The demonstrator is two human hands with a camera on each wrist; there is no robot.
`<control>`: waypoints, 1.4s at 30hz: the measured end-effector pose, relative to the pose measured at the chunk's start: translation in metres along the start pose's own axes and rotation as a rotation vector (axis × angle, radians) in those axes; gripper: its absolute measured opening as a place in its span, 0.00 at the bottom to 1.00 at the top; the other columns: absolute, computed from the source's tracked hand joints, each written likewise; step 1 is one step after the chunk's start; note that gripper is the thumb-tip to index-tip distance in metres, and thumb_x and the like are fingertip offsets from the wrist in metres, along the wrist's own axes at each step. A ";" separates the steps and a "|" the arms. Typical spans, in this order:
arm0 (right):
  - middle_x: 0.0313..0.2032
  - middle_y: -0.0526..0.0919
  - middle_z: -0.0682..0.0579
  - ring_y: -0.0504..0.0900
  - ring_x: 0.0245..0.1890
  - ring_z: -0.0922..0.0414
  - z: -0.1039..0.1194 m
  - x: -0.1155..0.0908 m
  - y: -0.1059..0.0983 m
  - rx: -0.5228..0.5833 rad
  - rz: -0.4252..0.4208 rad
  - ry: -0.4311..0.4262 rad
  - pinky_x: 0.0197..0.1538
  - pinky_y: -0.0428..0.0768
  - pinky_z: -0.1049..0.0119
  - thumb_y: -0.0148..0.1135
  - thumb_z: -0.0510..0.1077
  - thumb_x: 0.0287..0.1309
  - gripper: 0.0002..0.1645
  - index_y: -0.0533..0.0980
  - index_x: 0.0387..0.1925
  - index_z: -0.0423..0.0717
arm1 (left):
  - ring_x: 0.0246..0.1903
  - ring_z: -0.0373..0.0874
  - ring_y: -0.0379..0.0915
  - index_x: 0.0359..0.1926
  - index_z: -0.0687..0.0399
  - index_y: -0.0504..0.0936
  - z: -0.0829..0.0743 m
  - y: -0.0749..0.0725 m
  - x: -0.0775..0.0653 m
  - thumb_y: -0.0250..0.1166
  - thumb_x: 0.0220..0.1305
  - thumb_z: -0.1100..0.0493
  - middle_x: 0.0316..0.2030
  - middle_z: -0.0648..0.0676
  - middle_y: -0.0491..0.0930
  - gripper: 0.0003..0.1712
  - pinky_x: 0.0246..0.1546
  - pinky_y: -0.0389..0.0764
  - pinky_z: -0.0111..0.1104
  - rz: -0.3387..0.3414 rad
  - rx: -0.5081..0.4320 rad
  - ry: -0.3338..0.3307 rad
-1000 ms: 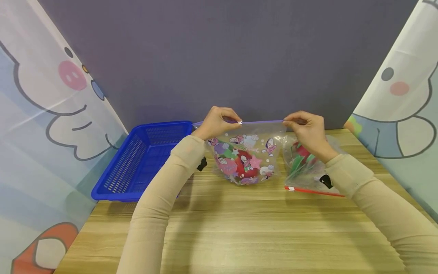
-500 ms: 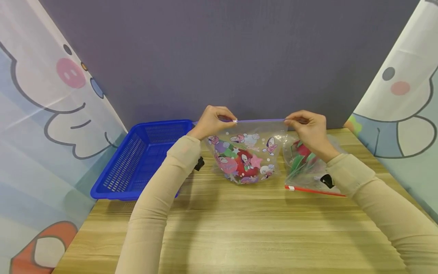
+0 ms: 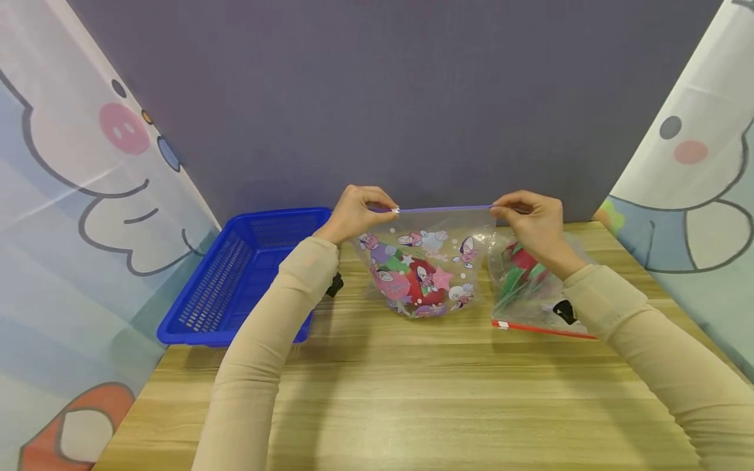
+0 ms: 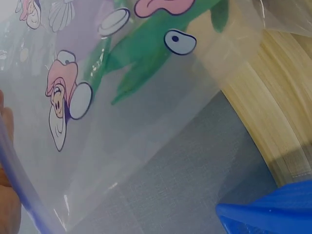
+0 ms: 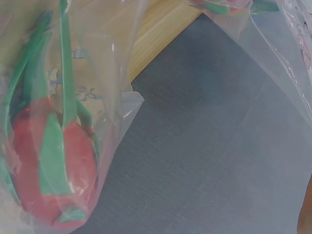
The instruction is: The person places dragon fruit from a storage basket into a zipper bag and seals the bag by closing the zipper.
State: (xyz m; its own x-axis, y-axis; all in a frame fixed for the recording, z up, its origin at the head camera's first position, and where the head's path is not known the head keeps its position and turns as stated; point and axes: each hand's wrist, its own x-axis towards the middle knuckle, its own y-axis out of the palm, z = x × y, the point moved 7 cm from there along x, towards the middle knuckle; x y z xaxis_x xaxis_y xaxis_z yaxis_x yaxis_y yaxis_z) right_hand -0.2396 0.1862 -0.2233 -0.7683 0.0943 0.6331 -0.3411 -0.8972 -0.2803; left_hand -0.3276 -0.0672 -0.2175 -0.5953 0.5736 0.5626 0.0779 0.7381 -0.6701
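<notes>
A clear zipper bag [image 3: 421, 261] printed with pink cartoon figures hangs upright over the wooden table, with a red and green object showing through its front. Along its top runs a purple zip strip [image 3: 444, 209], also visible in the left wrist view. My left hand [image 3: 356, 210] pinches the white slider [image 3: 395, 210] on that strip, toward its left part. At the strip's right end, my right hand [image 3: 535, 222] pinches the corner between thumb and forefinger. Only part of a left-hand finger [image 4: 9, 209] shows in the left wrist view.
A second clear bag [image 3: 544, 304] with a red zip lies at the right, under my right wrist. Inside it are red and green flower-like items [image 5: 73, 156]. Left of the hands stands a blue plastic basket [image 3: 188, 337]. A grey panel [image 3: 436, 98] rises behind the table [image 3: 424, 399].
My left hand has slid left along the purple strip, carrying the white slider with it. The right hand stays at the right corner, nearly still.
</notes>
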 end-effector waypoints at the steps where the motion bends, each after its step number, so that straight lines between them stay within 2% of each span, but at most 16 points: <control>1: 0.23 0.81 0.66 0.79 0.25 0.72 0.000 0.000 0.000 0.000 -0.004 0.000 0.29 0.74 0.81 0.64 0.31 0.50 0.06 0.79 0.30 0.28 | 0.30 0.40 0.78 0.31 0.57 0.87 0.001 0.000 -0.001 0.69 0.52 0.61 0.31 0.53 0.83 0.05 0.36 0.80 0.34 0.000 0.000 0.000; 5: 0.21 0.80 0.69 0.79 0.24 0.72 0.000 -0.001 -0.002 0.008 -0.012 0.003 0.27 0.74 0.80 0.64 0.29 0.49 0.03 0.80 0.29 0.30 | 0.30 0.40 0.78 0.30 0.57 0.87 0.002 -0.003 -0.004 0.69 0.52 0.62 0.30 0.53 0.83 0.04 0.35 0.80 0.34 -0.003 -0.003 0.000; 10: 0.22 0.80 0.68 0.79 0.25 0.73 0.004 0.000 -0.003 0.005 -0.014 0.010 0.30 0.75 0.81 0.64 0.31 0.49 0.05 0.79 0.29 0.28 | 0.29 0.40 0.78 0.30 0.58 0.86 0.001 -0.007 -0.006 0.69 0.52 0.62 0.30 0.54 0.84 0.04 0.33 0.80 0.31 -0.013 0.006 0.004; 13: 0.21 0.80 0.69 0.79 0.25 0.73 0.006 0.000 -0.003 0.009 -0.024 0.016 0.30 0.75 0.82 0.64 0.31 0.49 0.03 0.80 0.28 0.32 | 0.29 0.41 0.79 0.30 0.58 0.86 0.000 -0.008 -0.007 0.69 0.52 0.63 0.30 0.54 0.83 0.04 0.33 0.80 0.29 -0.013 0.018 0.001; 19: 0.20 0.79 0.72 0.79 0.24 0.73 -0.005 0.001 -0.004 0.015 -0.028 0.013 0.28 0.74 0.81 0.65 0.30 0.48 0.04 0.82 0.25 0.39 | 0.31 0.46 0.79 0.31 0.62 0.86 0.007 -0.012 -0.010 0.68 0.51 0.66 0.32 0.58 0.83 0.05 0.35 0.81 0.35 -0.012 0.019 -0.031; 25: 0.23 0.81 0.67 0.80 0.25 0.71 -0.027 0.006 -0.004 -0.021 -0.005 0.033 0.28 0.75 0.80 0.66 0.34 0.49 0.03 0.82 0.29 0.38 | 0.30 0.42 0.79 0.30 0.58 0.86 0.012 -0.021 -0.015 0.69 0.51 0.63 0.31 0.55 0.84 0.04 0.35 0.81 0.31 -0.018 0.043 -0.030; 31: 0.23 0.81 0.70 0.79 0.26 0.72 -0.026 0.004 -0.005 -0.027 0.002 0.041 0.28 0.74 0.80 0.66 0.35 0.49 0.07 0.80 0.31 0.32 | 0.29 0.41 0.80 0.30 0.58 0.86 0.016 -0.025 -0.020 0.69 0.52 0.62 0.31 0.54 0.84 0.04 0.35 0.81 0.31 -0.021 0.044 -0.014; 34: 0.22 0.81 0.70 0.79 0.25 0.72 -0.027 0.005 -0.006 -0.024 0.002 0.036 0.29 0.74 0.81 0.65 0.34 0.49 0.07 0.80 0.31 0.32 | 0.29 0.41 0.80 0.30 0.58 0.86 0.019 -0.028 -0.021 0.69 0.51 0.63 0.31 0.54 0.84 0.04 0.34 0.81 0.29 -0.031 0.021 -0.030; 37: 0.23 0.83 0.65 0.80 0.25 0.72 -0.032 0.005 -0.007 -0.037 -0.007 0.035 0.27 0.74 0.81 0.66 0.35 0.49 0.06 0.81 0.31 0.34 | 0.30 0.41 0.80 0.30 0.58 0.86 0.023 -0.030 -0.023 0.69 0.51 0.63 0.31 0.54 0.84 0.04 0.34 0.80 0.26 -0.034 -0.005 -0.061; 40: 0.24 0.84 0.61 0.80 0.25 0.71 -0.033 0.005 -0.007 -0.052 -0.012 0.036 0.25 0.72 0.80 0.66 0.35 0.49 0.06 0.81 0.31 0.35 | 0.30 0.41 0.79 0.30 0.59 0.86 0.025 -0.032 -0.026 0.68 0.51 0.64 0.32 0.55 0.83 0.04 0.34 0.81 0.28 -0.036 -0.017 -0.102; 42: 0.25 0.84 0.59 0.80 0.25 0.71 -0.033 0.005 -0.006 -0.055 -0.009 0.037 0.24 0.72 0.79 0.66 0.35 0.49 0.06 0.81 0.31 0.35 | 0.30 0.41 0.79 0.31 0.61 0.86 0.021 -0.036 -0.028 0.68 0.52 0.65 0.32 0.56 0.83 0.04 0.34 0.81 0.29 -0.042 -0.016 -0.124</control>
State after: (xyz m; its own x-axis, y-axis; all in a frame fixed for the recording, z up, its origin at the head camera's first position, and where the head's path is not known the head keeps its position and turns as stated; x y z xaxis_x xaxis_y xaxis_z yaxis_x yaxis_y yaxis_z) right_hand -0.2592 0.2060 -0.2423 -0.7840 0.1189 0.6092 -0.3767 -0.8712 -0.3147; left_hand -0.3305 -0.1172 -0.2197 -0.6926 0.4942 0.5255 0.0625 0.7668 -0.6388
